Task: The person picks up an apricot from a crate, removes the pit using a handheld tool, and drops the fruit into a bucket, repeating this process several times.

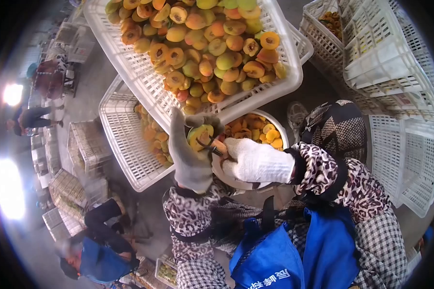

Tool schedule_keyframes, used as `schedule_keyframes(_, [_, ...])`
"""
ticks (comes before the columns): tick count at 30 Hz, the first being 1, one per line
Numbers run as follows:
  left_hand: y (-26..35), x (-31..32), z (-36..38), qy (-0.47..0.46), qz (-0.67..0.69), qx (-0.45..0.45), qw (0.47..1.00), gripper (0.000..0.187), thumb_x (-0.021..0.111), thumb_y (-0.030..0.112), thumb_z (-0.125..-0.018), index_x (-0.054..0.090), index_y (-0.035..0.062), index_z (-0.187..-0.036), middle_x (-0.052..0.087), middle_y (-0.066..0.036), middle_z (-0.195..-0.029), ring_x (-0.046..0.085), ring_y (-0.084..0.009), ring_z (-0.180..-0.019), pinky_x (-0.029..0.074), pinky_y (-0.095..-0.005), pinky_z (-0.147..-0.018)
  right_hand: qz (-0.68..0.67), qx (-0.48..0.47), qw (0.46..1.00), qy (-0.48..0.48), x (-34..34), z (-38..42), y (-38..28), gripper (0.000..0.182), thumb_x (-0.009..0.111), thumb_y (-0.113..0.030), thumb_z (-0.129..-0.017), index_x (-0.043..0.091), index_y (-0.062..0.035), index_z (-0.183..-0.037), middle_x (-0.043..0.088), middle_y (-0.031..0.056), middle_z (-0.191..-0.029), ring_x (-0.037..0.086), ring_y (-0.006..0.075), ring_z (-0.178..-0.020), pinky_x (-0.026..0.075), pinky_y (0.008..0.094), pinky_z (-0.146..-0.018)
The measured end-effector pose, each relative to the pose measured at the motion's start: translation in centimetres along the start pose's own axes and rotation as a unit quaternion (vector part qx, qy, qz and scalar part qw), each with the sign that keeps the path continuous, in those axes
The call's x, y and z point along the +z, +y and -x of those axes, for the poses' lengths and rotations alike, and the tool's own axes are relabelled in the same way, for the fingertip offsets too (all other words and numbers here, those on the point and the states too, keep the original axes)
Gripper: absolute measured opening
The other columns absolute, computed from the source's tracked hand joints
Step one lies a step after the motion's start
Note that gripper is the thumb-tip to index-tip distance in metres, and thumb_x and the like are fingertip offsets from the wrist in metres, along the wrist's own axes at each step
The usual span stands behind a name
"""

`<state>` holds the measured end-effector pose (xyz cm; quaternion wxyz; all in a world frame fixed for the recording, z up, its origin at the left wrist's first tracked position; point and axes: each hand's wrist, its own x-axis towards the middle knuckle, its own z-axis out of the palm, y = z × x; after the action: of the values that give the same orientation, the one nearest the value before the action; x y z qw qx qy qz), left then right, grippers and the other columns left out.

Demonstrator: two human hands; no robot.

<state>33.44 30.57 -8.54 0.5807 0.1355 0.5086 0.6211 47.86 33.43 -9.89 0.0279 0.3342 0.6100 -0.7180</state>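
Observation:
My left hand [192,156], in a grey glove, grips a halved yellow peach [200,137] with its cut face toward my right hand. My right hand [260,161], in a white knitted glove, is closed around a small pitting tool [219,146] with a wood-coloured handle and a dark curved metal end. That metal end lies against the peach's cut face. Just beyond my hands, a white plastic crate [152,103] holds many halved peaches, some with stones showing. Below my right hand stands a white tub [283,132] with orange fruit pieces, partly hidden by the hand.
Another white crate [125,159] with fruit sits under the full one, at its left. Stacked white crates [386,62] stand at the right. A co-worker in a blue apron [101,260] sits at lower left. Other people [50,79] and crates [84,144] are farther left.

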Motion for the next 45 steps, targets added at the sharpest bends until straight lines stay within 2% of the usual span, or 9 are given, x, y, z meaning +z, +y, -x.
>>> schedule_keyframes(17, [0.6,0.0,0.0,0.056,0.021,-0.075,0.995,0.036,0.060,0.036,-0.092,0.051,0.0100,-0.069,0.057,-0.008,-0.066,0.057,-0.0210,-0.059,0.050,-0.0357,-0.056,-0.469,0.098,0.828,-0.291,-0.9,-0.5,1.1,0.016,0.059,-0.016,-0.084,0.053,-0.0071,-0.096,0.050,-0.0019,-0.065,0.043,0.0068,-0.045,0.035,0.0229,-0.038])
schedule_keyframes(24, [3.8,-6.1,-1.4,0.080,0.184,0.032,0.979,0.039,0.054,0.045,-0.095,0.057,0.0119,-0.075,0.059,-0.004,-0.073,0.062,-0.0231,-0.075,0.051,-0.0454,-0.083,0.035,-0.162,0.984,-0.064,-0.5,0.1,3.7,0.021,0.056,-0.023,-0.087,0.059,-0.0050,-0.098,0.060,0.0094,-0.071,0.058,0.0193,-0.060,0.048,0.0306,-0.056])
schedule_keyframes(27, [5.2,-6.7,-1.9,0.342,-0.262,0.281,0.858,0.027,0.060,0.031,-0.095,0.064,0.0046,-0.092,0.061,-0.009,-0.091,0.061,-0.0242,-0.094,0.049,-0.0408,-0.089,0.554,-0.078,0.829,0.005,-2.0,1.0,8.4,0.015,0.057,-0.016,-0.084,0.061,-0.0047,-0.091,0.065,0.0158,-0.081,0.066,0.0296,-0.073,0.054,0.0379,-0.064])
schedule_keyframes(29, [4.8,-7.9,-3.7,0.304,-0.524,0.515,0.606,0.023,0.066,0.010,-0.089,0.062,0.0009,-0.109,0.060,-0.013,-0.108,0.058,-0.0262,-0.104,0.049,-0.0376,-0.091,0.422,0.007,0.900,0.109,-2.4,1.5,9.7,0.022,0.060,-0.019,-0.082,0.060,0.0021,-0.090,0.065,0.0179,-0.072,0.068,0.0331,-0.067,0.054,0.0414,-0.060])
schedule_keyframes(30, [3.6,-8.0,-4.9,0.182,-0.397,0.465,0.770,0.032,0.068,-0.005,-0.082,0.061,0.0024,-0.112,0.061,-0.014,-0.110,0.059,-0.0263,-0.103,0.049,-0.0368,-0.091,0.443,0.009,0.892,0.093,-3.2,1.6,10.9,0.021,0.058,-0.018,-0.084,0.060,0.0016,-0.092,0.066,0.0183,-0.072,0.068,0.0337,-0.068,0.054,0.0423,-0.059])
schedule_keyframes(36, [-0.9,-4.8,-16.4,0.253,-0.713,0.282,0.590,0.031,0.053,0.018,-0.093,0.053,0.0019,-0.119,0.060,-0.020,-0.113,0.059,-0.0351,-0.104,0.050,-0.0446,-0.087,0.424,0.057,0.900,0.084,-4.8,2.1,10.2,0.030,0.054,-0.031,-0.090,0.054,-0.0030,-0.100,0.065,0.0196,-0.073,0.066,0.0394,-0.070,0.053,0.0494,-0.060])
schedule_keyframes(37, [-2.4,-5.8,-17.5,0.277,-0.790,0.355,0.417,0.035,0.055,0.019,-0.092,0.049,0.0018,-0.122,0.059,-0.022,-0.114,0.060,-0.0351,-0.100,0.050,-0.0443,-0.085,0.416,0.033,0.904,0.097,-5.0,2.6,9.3,0.030,0.055,-0.031,-0.089,0.053,-0.0028,-0.099,0.065,0.0196,-0.071,0.066,0.0398,-0.069,0.053,0.0492,-0.060])
schedule_keyframes(43, [-0.4,-5.2,-16.2,0.168,-0.726,0.192,0.638,0.034,0.060,0.011,-0.087,0.050,0.0040,-0.119,0.059,-0.018,-0.112,0.061,-0.0306,-0.092,0.051,-0.0425,-0.076,0.257,-0.118,0.939,0.199,-5.7,4.2,5.9,0.036,0.058,-0.033,-0.087,0.051,-0.0016,-0.103,0.065,0.0214,-0.086,0.065,0.0408,-0.079,0.053,0.0458,-0.067])
schedule_keyframes(45, [0.5,-3.5,-13.2,0.094,-0.224,0.092,0.966,0.035,0.060,0.007,-0.087,0.049,0.0030,-0.120,0.060,-0.016,-0.110,0.062,-0.0267,-0.091,0.051,-0.0378,-0.073,0.212,-0.162,0.935,0.232,-5.3,3.6,5.0,0.037,0.060,-0.033,-0.087,0.051,-0.0021,-0.105,0.064,0.0208,-0.089,0.064,0.0409,-0.082,0.053,0.0445,-0.069])
